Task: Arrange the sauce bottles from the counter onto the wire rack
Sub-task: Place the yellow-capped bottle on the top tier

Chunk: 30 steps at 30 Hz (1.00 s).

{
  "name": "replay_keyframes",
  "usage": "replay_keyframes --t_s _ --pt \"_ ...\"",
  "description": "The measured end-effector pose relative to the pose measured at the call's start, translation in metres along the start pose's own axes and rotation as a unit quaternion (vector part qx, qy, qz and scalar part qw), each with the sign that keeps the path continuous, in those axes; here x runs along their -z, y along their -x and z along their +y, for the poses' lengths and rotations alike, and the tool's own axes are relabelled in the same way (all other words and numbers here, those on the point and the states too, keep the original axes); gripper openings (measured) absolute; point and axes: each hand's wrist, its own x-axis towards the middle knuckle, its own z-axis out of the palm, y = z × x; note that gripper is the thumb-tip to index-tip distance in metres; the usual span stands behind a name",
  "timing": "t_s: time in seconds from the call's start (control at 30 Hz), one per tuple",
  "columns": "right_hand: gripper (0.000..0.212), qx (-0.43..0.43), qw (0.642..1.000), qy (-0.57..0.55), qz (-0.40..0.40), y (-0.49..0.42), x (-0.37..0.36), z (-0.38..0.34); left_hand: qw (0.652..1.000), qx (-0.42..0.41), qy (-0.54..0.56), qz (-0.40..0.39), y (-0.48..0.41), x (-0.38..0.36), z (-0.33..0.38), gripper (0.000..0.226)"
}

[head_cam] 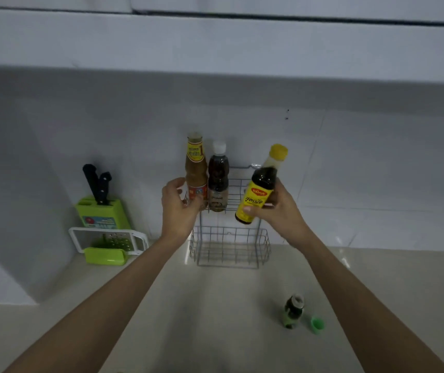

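A two-tier wire rack point(230, 247) hangs on the white tiled wall above the counter. On its upper tier stand a tall bottle of tan sauce point(196, 168) and a dark bottle with a white cap point(218, 179). My left hand point(179, 207) curls around the upper tier's left front corner, at the base of the tan bottle. My right hand point(278, 208) holds a dark, yellow-capped, yellow-labelled bottle point(260, 187) tilted in front of the rack's right side. A small green bottle point(293, 310) stands on the counter at the lower right.
A loose green cap point(317, 324) lies beside the small bottle. At the left stand a green knife block with black-handled knives point(101, 208) and a white and green grater point(109, 244). The rack's lower tier holds nothing.
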Motion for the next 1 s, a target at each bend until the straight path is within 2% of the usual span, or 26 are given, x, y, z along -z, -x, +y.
replay_keyframes --t_s 0.1,0.2,0.27,0.4,0.53,0.73,0.83,0.87,0.93,1.0 --pt "0.062 0.033 0.996 0.036 0.076 -0.03 -0.01 -0.013 0.998 0.044 0.0 -0.036 -0.013 0.001 0.007 0.081" --pt "0.05 0.059 0.99 0.07 0.107 -0.051 -0.02 -0.008 0.99 0.097 -0.002 -0.098 -0.014 -0.001 0.014 0.09" --pt "0.047 0.049 0.991 0.094 0.085 -0.062 -0.023 -0.003 0.985 0.113 -0.005 -0.128 -0.011 -0.001 0.016 0.086" --pt "0.056 0.014 0.994 0.112 -0.003 -0.077 -0.023 0.01 0.986 0.082 -0.002 -0.143 -0.008 -0.001 0.012 0.065" --pt "0.056 -0.015 0.984 0.173 -0.042 -0.083 -0.025 0.026 0.986 0.069 -0.014 -0.15 -0.009 0.001 0.008 0.068" --pt "0.048 -0.025 0.975 0.217 -0.032 -0.08 -0.03 0.036 0.983 0.045 -0.038 -0.173 -0.012 0.006 -0.001 0.071" --pt "0.063 -0.028 0.977 0.209 -0.042 -0.071 -0.037 0.034 0.974 0.05 -0.07 -0.21 -0.011 0.009 0.0 0.078" --pt "0.069 -0.023 0.98 0.198 -0.027 -0.066 -0.04 0.032 0.971 0.051 -0.087 -0.216 -0.01 0.012 0.0 0.081" --pt "0.072 0.001 0.981 0.185 0.059 -0.054 -0.047 0.031 0.97 0.044 -0.11 -0.215 -0.006 0.023 -0.008 0.076" --pt "0.061 0.064 0.965 0.208 0.147 -0.034 -0.055 0.035 0.972 0.038 -0.086 -0.214 0.002 0.042 -0.021 0.056"
